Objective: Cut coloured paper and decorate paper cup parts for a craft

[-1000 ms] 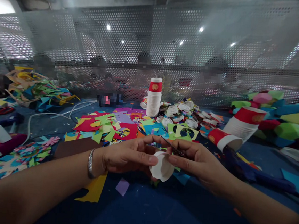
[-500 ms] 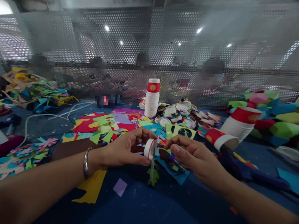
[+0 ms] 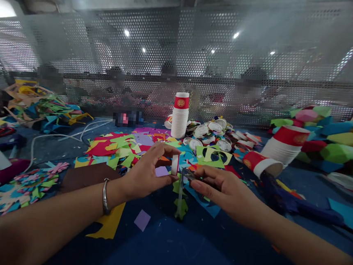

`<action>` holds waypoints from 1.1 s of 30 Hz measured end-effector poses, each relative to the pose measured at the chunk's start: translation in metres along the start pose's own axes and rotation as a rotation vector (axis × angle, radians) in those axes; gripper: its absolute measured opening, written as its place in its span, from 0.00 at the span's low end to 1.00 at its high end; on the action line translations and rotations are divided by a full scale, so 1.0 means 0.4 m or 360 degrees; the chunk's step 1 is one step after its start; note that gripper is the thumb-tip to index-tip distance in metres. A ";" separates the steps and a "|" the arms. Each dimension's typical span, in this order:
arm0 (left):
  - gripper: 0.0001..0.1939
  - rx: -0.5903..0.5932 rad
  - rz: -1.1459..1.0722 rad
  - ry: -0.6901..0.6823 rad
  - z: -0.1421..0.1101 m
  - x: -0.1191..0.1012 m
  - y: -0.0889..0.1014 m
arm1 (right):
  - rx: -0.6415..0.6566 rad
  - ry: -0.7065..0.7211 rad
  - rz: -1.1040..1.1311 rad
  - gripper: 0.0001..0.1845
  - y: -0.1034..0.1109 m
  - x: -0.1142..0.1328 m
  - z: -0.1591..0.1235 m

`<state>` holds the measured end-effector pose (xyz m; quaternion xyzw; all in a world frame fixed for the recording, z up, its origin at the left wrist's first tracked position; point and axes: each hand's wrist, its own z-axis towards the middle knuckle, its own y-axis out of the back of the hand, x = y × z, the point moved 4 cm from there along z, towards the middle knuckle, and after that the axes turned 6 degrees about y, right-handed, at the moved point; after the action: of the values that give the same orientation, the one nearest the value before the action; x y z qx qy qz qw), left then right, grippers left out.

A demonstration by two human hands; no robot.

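My left hand pinches the rim of a cut-off paper cup base, a shallow white ring with a red edge, held upright on its side. My right hand is closed around a small grey metal tool, its tip close to the red edge of the cup base. What kind of tool it is cannot be made out, since my fingers hide most of it. Below the two hands, a narrow pale strip runs down towards a green paper scrap.
Behind my hands stands a stack of paper cups, with a pile of cut cup bases beside it. Coloured paper scraps spread across the blue table. At right lie tilted cups and a dark blue glue gun.
The cup base has turned edge-on to me and shifted slightly left. My right hand has moved a little lower and left, and the metal tool in it shows more clearly.
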<state>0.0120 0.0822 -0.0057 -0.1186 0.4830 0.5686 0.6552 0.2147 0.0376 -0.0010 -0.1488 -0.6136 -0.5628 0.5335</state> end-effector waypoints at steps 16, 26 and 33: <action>0.27 0.0061 -0.0103 0.0037 -0.002 0.000 -0.019 | 0.0069 0.0004 -0.0310 0.15 -0.010 0.018 -0.002; 0.26 0.0067 -0.0121 0.0075 -0.004 0.002 -0.022 | 0.0055 0.0021 -0.0400 0.15 -0.007 0.020 -0.002; 0.27 0.0040 -0.0096 0.0079 -0.003 0.003 -0.021 | 0.0057 0.0022 -0.0350 0.15 -0.006 0.020 -0.003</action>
<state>0.0183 0.0794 -0.0105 -0.1390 0.5025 0.5392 0.6614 0.2103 0.0325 0.0040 -0.0669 -0.6324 -0.6080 0.4753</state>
